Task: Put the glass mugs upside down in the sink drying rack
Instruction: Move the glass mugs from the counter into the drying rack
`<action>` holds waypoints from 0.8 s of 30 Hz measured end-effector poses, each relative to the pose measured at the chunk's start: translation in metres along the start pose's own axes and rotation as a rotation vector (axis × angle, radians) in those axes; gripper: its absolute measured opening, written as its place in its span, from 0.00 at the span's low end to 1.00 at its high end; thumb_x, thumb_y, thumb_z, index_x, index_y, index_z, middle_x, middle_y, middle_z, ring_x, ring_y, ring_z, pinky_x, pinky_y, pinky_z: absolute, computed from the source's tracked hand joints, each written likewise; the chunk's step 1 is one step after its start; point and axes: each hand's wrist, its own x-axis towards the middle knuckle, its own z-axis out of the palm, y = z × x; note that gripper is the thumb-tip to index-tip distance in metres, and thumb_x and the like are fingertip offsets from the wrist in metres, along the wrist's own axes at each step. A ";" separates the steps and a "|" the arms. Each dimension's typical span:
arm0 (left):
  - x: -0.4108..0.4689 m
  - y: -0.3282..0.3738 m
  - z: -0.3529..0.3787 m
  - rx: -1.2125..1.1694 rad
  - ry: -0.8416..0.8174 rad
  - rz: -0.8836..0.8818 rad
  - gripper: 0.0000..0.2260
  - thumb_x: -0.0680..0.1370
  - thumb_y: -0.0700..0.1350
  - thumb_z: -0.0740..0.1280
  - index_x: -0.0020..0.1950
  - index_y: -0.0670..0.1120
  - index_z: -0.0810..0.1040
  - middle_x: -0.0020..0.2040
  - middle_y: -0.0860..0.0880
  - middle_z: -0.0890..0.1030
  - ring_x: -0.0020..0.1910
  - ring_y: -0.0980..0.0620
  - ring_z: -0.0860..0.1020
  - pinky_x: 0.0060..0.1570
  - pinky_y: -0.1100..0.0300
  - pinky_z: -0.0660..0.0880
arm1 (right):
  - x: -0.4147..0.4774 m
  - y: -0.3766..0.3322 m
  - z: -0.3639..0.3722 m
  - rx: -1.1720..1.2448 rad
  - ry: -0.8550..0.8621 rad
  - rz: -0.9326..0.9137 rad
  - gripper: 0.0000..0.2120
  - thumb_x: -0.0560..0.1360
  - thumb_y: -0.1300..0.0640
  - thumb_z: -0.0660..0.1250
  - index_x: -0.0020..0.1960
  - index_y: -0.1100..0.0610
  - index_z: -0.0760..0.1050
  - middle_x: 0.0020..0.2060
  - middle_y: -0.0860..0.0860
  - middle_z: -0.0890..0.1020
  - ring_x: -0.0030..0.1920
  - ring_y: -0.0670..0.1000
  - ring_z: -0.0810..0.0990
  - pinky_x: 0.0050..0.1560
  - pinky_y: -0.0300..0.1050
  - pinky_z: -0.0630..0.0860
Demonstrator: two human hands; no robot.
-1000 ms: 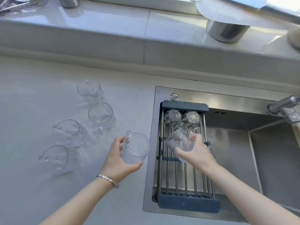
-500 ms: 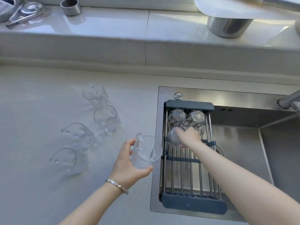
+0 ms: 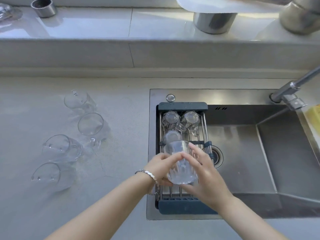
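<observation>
A clear glass mug (image 3: 180, 163) hangs over the middle of the sink drying rack (image 3: 181, 106), tilted with its mouth away from me. My left hand (image 3: 161, 168) grips it from the left and my right hand (image 3: 202, 167) from the right. Three mugs stand upside down at the rack's far end: one at back left (image 3: 170, 119), one at back right (image 3: 190, 119), and a third (image 3: 171, 136) just in front of them. Several upright mugs wait on the counter to the left, among them one (image 3: 90, 125) nearest the sink and one (image 3: 61, 148) further left.
The steel sink (image 3: 242, 153) lies right of the rack, with its drain (image 3: 217, 156) and a faucet (image 3: 292, 90) at the back right. A raised tiled ledge (image 3: 155, 32) behind holds metal cups (image 3: 213, 21). The rack's near half shows bare bars.
My right hand let go of a mug upside down on the rack and came back. My left hand carried its mug right, over the rack, where both hands now hold it.
</observation>
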 end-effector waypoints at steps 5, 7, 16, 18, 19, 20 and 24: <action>0.022 0.029 0.013 0.170 -0.022 -0.047 0.26 0.75 0.66 0.54 0.53 0.45 0.74 0.38 0.48 0.78 0.36 0.49 0.80 0.54 0.51 0.78 | 0.002 0.014 -0.018 0.102 0.091 0.213 0.37 0.63 0.41 0.70 0.68 0.47 0.61 0.67 0.48 0.69 0.65 0.45 0.68 0.62 0.44 0.70; 0.026 0.034 0.013 0.185 -0.058 0.000 0.25 0.78 0.65 0.49 0.56 0.48 0.73 0.39 0.49 0.80 0.35 0.48 0.79 0.57 0.49 0.77 | 0.007 0.020 -0.023 0.250 0.130 0.423 0.37 0.62 0.48 0.75 0.68 0.47 0.63 0.63 0.44 0.71 0.62 0.43 0.69 0.59 0.43 0.70; 0.095 0.016 -0.005 1.488 0.349 0.481 0.30 0.76 0.48 0.66 0.75 0.50 0.56 0.74 0.45 0.59 0.68 0.42 0.66 0.61 0.49 0.69 | 0.046 0.053 -0.011 0.364 0.120 0.882 0.28 0.66 0.51 0.73 0.62 0.52 0.65 0.50 0.48 0.74 0.51 0.52 0.73 0.49 0.45 0.69; 0.103 0.016 -0.008 1.537 0.352 0.500 0.32 0.75 0.43 0.68 0.74 0.49 0.56 0.75 0.44 0.59 0.66 0.41 0.67 0.59 0.51 0.71 | 0.054 0.056 -0.010 0.388 0.138 0.945 0.26 0.66 0.49 0.72 0.61 0.52 0.66 0.50 0.50 0.77 0.49 0.53 0.75 0.49 0.46 0.72; 0.104 0.016 -0.009 1.553 0.338 0.516 0.32 0.74 0.41 0.69 0.74 0.49 0.56 0.74 0.44 0.59 0.66 0.41 0.67 0.58 0.51 0.72 | 0.058 0.058 -0.009 0.391 0.143 0.973 0.26 0.66 0.49 0.72 0.60 0.53 0.67 0.49 0.50 0.78 0.48 0.53 0.75 0.48 0.46 0.72; 0.104 0.017 -0.010 1.565 0.314 0.531 0.32 0.74 0.39 0.69 0.74 0.49 0.57 0.75 0.44 0.58 0.66 0.41 0.67 0.58 0.51 0.73 | 0.061 0.060 -0.007 0.388 0.151 0.996 0.26 0.66 0.48 0.71 0.60 0.54 0.68 0.50 0.51 0.78 0.47 0.54 0.75 0.47 0.45 0.72; 0.103 0.017 -0.019 1.560 0.287 0.595 0.30 0.74 0.37 0.68 0.73 0.49 0.59 0.74 0.44 0.59 0.66 0.41 0.67 0.55 0.52 0.75 | 0.073 0.059 0.008 0.282 0.161 1.109 0.35 0.66 0.42 0.71 0.64 0.62 0.65 0.60 0.60 0.72 0.55 0.61 0.75 0.47 0.47 0.68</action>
